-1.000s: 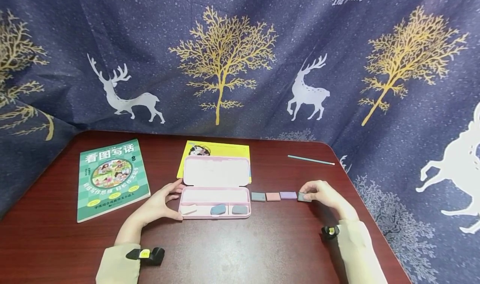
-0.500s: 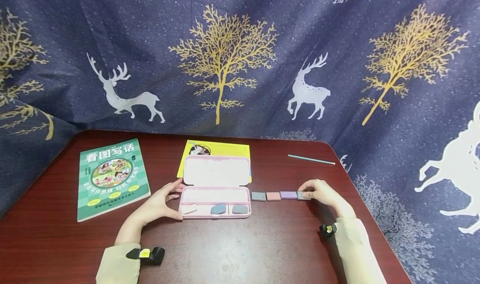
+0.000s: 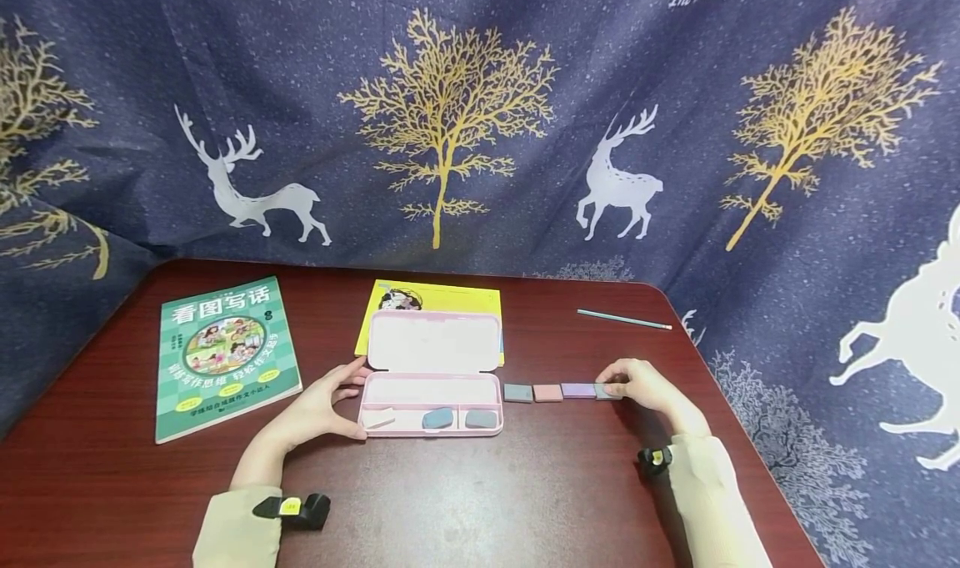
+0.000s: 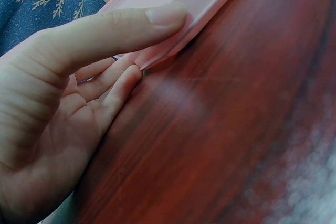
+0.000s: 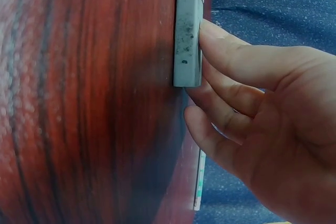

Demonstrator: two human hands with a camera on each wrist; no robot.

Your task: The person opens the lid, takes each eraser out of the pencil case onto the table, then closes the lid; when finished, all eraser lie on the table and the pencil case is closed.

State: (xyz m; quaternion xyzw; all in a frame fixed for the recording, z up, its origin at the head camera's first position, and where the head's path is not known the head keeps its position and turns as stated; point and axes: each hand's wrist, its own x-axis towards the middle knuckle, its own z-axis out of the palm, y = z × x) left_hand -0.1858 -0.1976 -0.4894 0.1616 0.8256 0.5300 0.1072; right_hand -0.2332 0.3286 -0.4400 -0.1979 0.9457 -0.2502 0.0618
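Observation:
A pink pencil case (image 3: 431, 389) lies with its lid up. My left hand (image 3: 330, 403) holds its left end, the thumb at the front corner and the other fingers behind. Inside the front compartments are a white eraser (image 3: 378, 418), a blue eraser (image 3: 438, 418) and a grey one (image 3: 481, 419). To the right, a row runs along the table: grey-green eraser (image 3: 517, 393), pink eraser (image 3: 547, 394), purple eraser (image 3: 578, 390). At the row's right end my right hand (image 3: 641, 382) pinches another grey-green eraser (image 5: 187, 40), its end against the purple one.
A green book (image 3: 228, 359) lies at the left of the dark red table (image 3: 465, 501). Behind the case lies a yellow book (image 3: 457, 298), partly covered by the lid. A pencil (image 3: 624, 319) lies at the back right, before a patterned curtain (image 3: 495, 134).
My right hand has moved slightly left, bringing its grey-green eraser up against the purple one. The left hand stays at the pencil case.

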